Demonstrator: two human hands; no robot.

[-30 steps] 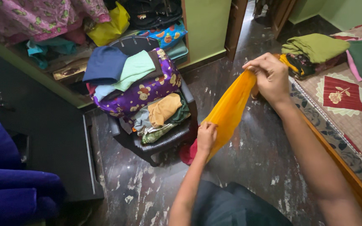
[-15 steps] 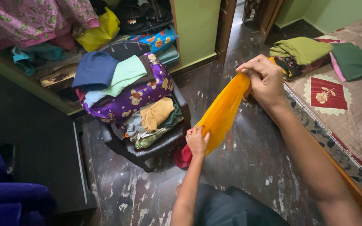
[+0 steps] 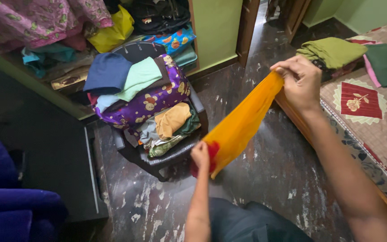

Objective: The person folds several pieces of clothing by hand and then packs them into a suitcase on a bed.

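Both hands pinch the orange cloth [image 3: 240, 123] taut, right hand [image 3: 302, 83] upper right, left hand [image 3: 200, 156] at centre, seemingly mid-fold.

Dim, soft indoor light, deep shadow at left, slight motion blur throughout.

Orange cloth [image 3: 242, 123] – thin, a bit see-through, with a red patch at its lower end – stretched taut on a diagonal in the air above the floor, upper end bunched, lower end wider.
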